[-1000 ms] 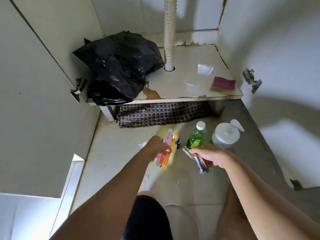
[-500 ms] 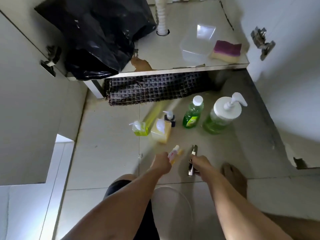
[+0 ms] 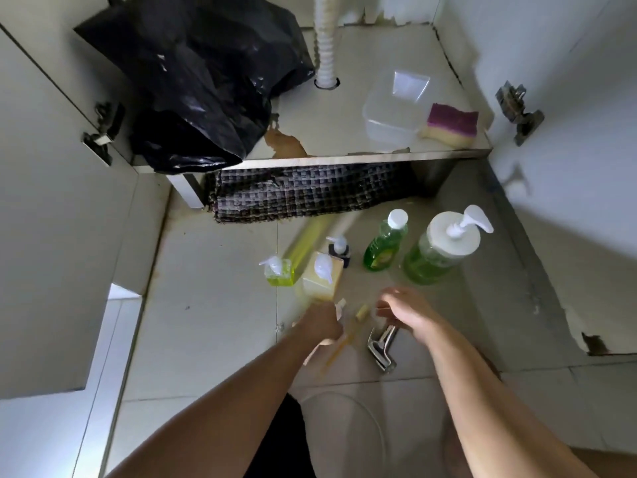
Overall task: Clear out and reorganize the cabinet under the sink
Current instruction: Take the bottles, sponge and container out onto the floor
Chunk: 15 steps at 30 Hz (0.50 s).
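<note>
Since half a second ago the right hand [image 3: 410, 313] has let go of the metal faucet part [image 3: 381, 343], which now lies on the floor tiles [image 3: 213, 322] just under that hand; the hand hovers above it with fingers loosely spread, holding nothing. The left hand [image 3: 320, 322] remains curled round a bundle of slim items [image 3: 339, 334], blurred, one orange-yellow. Positions below are taken from the cabinet shelf [image 3: 344, 139]. At its left end sits a black bin bag [image 3: 193, 81], overhanging the front edge. Right of the bag, the white corrugated drain hose [image 3: 324, 39] passes down through the shelf. Further right stands a clear plastic container [image 3: 393, 112], with a purple-and-yellow sponge [image 3: 451, 125] touching its right side at the shelf's right end. Beneath the shelf front lies a dark checked mat [image 3: 310, 194]. On the floor in front of the shelf, left to right: a small green pump bottle [image 3: 279, 270], a yellow pump bottle [image 3: 322, 276] just beside it, a small dark pump bottle [image 3: 339, 251] behind, a green dish-soap bottle [image 3: 384, 248], and a large green pump dispenser [image 3: 441, 250]. Door hinges [image 3: 518, 110] are visible on the open right door.
</note>
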Each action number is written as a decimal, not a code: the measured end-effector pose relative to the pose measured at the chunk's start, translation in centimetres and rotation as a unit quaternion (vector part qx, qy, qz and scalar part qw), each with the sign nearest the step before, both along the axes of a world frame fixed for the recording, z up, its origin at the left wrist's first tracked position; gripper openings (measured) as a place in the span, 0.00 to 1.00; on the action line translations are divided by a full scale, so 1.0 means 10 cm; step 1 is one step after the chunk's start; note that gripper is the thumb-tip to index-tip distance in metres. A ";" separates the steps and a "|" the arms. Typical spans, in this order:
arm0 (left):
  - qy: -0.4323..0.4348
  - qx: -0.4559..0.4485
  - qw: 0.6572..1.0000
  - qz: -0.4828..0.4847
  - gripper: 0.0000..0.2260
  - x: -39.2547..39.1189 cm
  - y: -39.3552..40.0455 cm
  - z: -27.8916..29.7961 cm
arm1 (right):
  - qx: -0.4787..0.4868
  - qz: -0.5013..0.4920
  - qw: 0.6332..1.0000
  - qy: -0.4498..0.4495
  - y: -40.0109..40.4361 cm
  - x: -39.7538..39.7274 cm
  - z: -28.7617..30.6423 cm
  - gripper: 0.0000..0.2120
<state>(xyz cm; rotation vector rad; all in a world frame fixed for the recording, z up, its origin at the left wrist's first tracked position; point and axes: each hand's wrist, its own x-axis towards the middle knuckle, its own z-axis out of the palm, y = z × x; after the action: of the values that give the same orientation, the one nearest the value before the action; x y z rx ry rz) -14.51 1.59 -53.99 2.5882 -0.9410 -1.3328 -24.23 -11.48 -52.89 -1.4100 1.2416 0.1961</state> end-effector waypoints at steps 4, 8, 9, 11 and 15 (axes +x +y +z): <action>0.151 -0.007 0.988 0.043 0.08 0.29 -0.27 0.69 | 0.013 0.100 0.990 -0.103 -0.13 0.23 0.85 0.05; 0.157 -0.128 0.973 0.110 0.05 0.71 -0.69 1.24 | -0.056 0.084 0.968 -0.230 -0.47 0.40 1.54 0.05; 0.130 -0.180 0.964 0.144 0.05 0.82 -0.82 1.32 | -0.090 0.063 0.963 -0.248 -0.58 0.44 1.65 0.06; 0.019 -0.277 0.945 0.171 0.04 1.05 -1.10 1.38 | -0.173 0.024 0.953 -0.248 -0.87 0.57 1.77 0.07; -0.139 -0.310 0.924 0.174 0.17 1.42 -1.63 1.41 | -0.385 0.107 0.914 -0.071 -1.58 0.81 1.58 0.05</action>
<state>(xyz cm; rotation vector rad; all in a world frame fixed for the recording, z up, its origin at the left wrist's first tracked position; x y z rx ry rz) -0.35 -14.66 -39.89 2.3053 -0.7256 -0.4760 -16.18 -27.32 -37.12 -2.1982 1.0796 -0.2836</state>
